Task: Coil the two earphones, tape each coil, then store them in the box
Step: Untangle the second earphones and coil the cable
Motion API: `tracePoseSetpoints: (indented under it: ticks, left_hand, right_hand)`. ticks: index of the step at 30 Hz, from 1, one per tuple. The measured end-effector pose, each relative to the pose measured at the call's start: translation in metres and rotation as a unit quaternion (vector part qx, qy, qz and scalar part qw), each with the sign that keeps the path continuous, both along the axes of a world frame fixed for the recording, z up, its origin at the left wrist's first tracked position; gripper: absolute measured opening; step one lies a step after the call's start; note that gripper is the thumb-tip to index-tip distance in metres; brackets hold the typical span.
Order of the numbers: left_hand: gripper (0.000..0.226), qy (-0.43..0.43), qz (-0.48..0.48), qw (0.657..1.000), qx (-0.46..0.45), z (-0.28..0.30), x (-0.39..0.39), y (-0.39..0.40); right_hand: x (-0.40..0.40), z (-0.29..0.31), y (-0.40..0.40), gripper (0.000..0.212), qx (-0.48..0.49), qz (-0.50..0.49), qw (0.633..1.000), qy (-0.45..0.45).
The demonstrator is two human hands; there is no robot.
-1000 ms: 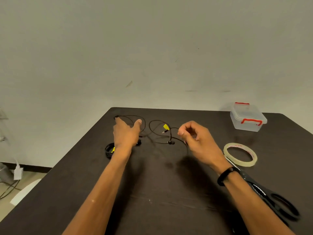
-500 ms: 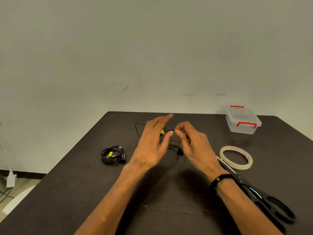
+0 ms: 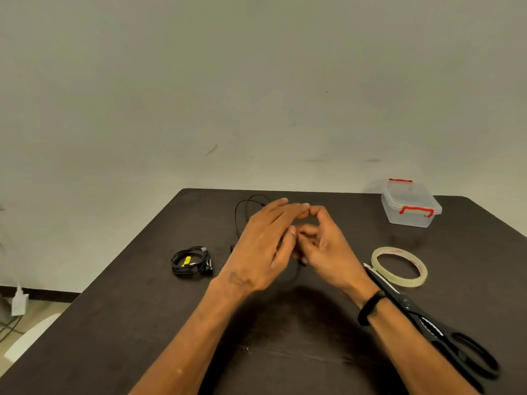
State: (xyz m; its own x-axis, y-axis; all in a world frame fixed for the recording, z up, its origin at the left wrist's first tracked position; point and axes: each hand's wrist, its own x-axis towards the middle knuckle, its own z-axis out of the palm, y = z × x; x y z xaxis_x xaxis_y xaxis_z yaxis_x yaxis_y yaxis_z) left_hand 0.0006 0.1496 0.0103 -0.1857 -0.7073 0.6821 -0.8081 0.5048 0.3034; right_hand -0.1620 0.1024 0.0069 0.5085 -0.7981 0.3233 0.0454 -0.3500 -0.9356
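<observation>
A coiled black earphone (image 3: 191,261) with a yellow tag lies on the dark table (image 3: 142,323) at the left. The second black earphone's loose cable (image 3: 238,215) loops behind my hands near the table's far edge. My left hand (image 3: 262,246) is held in front of my right hand (image 3: 322,246), fingers mostly straight, thumb close to the cable. The right hand's curled fingers pinch the cable between the two hands; most of that cable is hidden. A clear plastic box (image 3: 410,205) with red latches stands shut at the far right.
A roll of clear tape (image 3: 399,266) lies flat right of my right hand. Black scissors (image 3: 433,326) lie along my right forearm, blades pointing toward the tape. A floor with a plug and cables shows past the table's left edge.
My left hand came from the left end of the cable to meet the right hand at the middle. The spread cable loops have been gathered in between the hands.
</observation>
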Motion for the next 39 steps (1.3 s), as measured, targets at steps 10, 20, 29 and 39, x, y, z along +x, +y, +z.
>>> tracePoseSetpoints:
  ticks: [10,20,29,39]
  left_hand:
    - [0.048,0.055,0.083,0.993,0.056,0.001,0.011,-0.003]
    - [0.056,0.265,0.044,0.96,0.078,0.013,0.015,0.0]
    - [0.055,0.274,0.041,0.957,0.08,0.013,0.017,0.0]
    - [0.056,0.217,0.093,0.969,0.069,0.012,0.02,0.0]
  right_hand:
    - [-0.002,-0.006,-0.006,0.016,-0.129,-0.063,0.984,0.104]
    - [-0.006,-0.011,-0.011,0.016,-0.207,-0.198,0.942,0.176]
    - [-0.007,-0.015,-0.016,0.011,-0.236,-0.251,0.923,0.171]
    - [-0.022,-0.016,-0.023,0.012,-0.192,-0.402,0.864,0.234]
